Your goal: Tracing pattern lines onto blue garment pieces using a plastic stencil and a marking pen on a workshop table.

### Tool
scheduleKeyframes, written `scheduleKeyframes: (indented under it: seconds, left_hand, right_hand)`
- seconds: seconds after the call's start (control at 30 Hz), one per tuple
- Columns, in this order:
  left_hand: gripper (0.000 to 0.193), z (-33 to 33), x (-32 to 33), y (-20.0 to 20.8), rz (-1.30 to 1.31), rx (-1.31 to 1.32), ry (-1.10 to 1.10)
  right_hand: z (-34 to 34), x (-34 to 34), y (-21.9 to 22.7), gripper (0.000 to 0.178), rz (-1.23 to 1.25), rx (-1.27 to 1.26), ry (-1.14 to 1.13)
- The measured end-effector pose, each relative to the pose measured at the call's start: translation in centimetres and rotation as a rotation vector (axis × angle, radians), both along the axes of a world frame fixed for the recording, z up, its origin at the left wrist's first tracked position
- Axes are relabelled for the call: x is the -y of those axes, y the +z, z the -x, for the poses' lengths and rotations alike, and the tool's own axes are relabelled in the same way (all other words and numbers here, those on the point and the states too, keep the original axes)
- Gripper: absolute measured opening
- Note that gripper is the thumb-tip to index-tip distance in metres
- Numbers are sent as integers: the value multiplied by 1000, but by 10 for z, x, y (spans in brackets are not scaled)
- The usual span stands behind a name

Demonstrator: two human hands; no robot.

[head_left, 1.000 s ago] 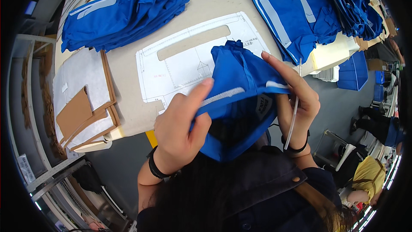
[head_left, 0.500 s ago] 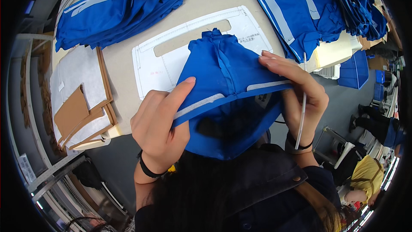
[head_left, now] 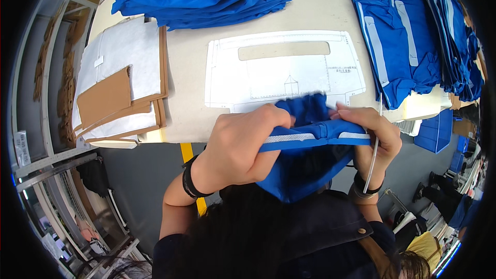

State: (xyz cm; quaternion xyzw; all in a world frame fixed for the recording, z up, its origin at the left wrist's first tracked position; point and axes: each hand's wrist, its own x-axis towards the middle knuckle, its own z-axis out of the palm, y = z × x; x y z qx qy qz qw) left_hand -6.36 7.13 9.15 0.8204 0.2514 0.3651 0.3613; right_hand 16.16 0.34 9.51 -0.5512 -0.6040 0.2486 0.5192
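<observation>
Both my hands hold up a blue fabric piece [head_left: 305, 173] by its upper edge, which carries two pale grey strips with a seam between them. My left hand [head_left: 240, 144] is closed on the edge left of the seam, its fingers partly behind the cloth. At the right end, my right hand [head_left: 382, 132] pinches the same edge. A thin pale rod [head_left: 373, 165] sticks out along the right hand's fingers, pointing up and down. Beyond the edge, the far part of the cloth is bunched and slightly blurred. A white paper template [head_left: 222, 72] with a long slot lies on the table behind the cloth.
The pale table [head_left: 188, 72] bears a stack of blue fabric pieces [head_left: 206, 2] at the far left. More blue pieces with grey strips [head_left: 398, 57] lie at the right. Cardboard and white sheets [head_left: 111, 88] lie at the left. A blue crate [head_left: 434, 133] stands beyond the table's right end.
The view has shifted, showing more of the template. My left hand has moved inward along the edge towards the seam. The cloth's far part, spread out before, is now gathered up behind the edge.
</observation>
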Motion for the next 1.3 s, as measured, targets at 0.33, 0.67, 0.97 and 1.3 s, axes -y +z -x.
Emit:
scheduleKeyframes:
  seconds: [0.33, 0.67, 0.97, 1.3]
  left_hand:
    - [25, 20, 20, -13, 653, -20, -74]
    - [10, 3, 35, -25, 677, 109, 253]
    - [7, -21, 46, -35, 452, 66, 383]
    - [11, -17, 49, -46, 465, -40, 473]
  right_hand:
    - [11, 7, -14, 19, 294, -106, 142]
    - [24, 7, -7, 11, 481, -192, -142]
    - [24, 8, -24, 13, 332, -158, -18]
    - [28, 1, -35, 14, 377, -53, -59]
